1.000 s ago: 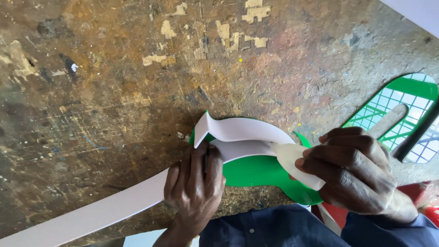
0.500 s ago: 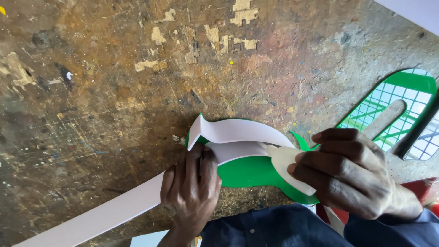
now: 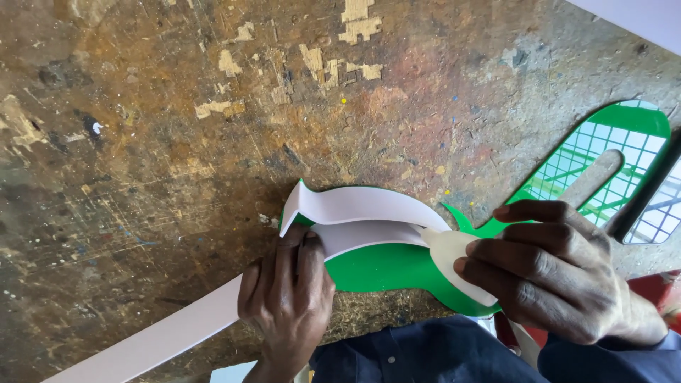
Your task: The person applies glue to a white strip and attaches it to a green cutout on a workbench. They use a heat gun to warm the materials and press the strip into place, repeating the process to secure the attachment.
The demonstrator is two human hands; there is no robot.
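A worn wooden table (image 3: 163, 142), scratched, stained brown and flecked with chipped pale paint, carries the work. A flat green cut-out shape (image 3: 383, 266) lies on it, with a long white strip (image 3: 156, 340) running across the surface toward the lower left edge.
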